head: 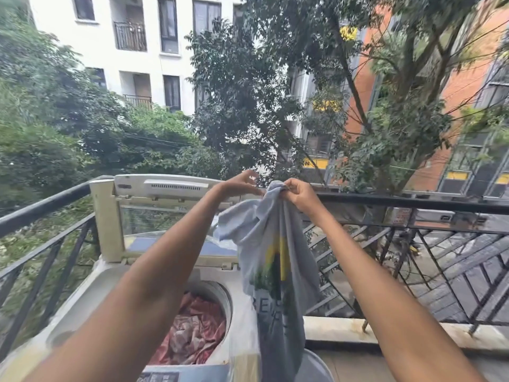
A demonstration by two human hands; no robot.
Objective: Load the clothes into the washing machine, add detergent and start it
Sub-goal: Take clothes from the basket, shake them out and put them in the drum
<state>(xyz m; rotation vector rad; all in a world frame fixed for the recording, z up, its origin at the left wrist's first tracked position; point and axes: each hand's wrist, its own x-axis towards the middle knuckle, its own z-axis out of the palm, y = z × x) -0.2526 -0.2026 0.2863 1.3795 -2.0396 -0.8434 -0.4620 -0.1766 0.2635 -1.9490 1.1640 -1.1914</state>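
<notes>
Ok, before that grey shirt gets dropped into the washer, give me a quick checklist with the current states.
1. White top-loader lid raised: ok.
2. Drum opening unobstructed: ok.
3. Room in drum above the red crumpled cloth: ok.
4. Right hand grips the grey printed T-shirt: ok.
5. Left hand holding the shirt: cannot tell.
6. Shirt hanging over the drum: not ok, it hangs to the drum's right.

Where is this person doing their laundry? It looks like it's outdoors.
Most likely an upstairs balcony of a flat. A black metal railing runs round it, treetops and apartment buildings stand beyond it, and a top-loading washing machine stands open against the railing.
</notes>
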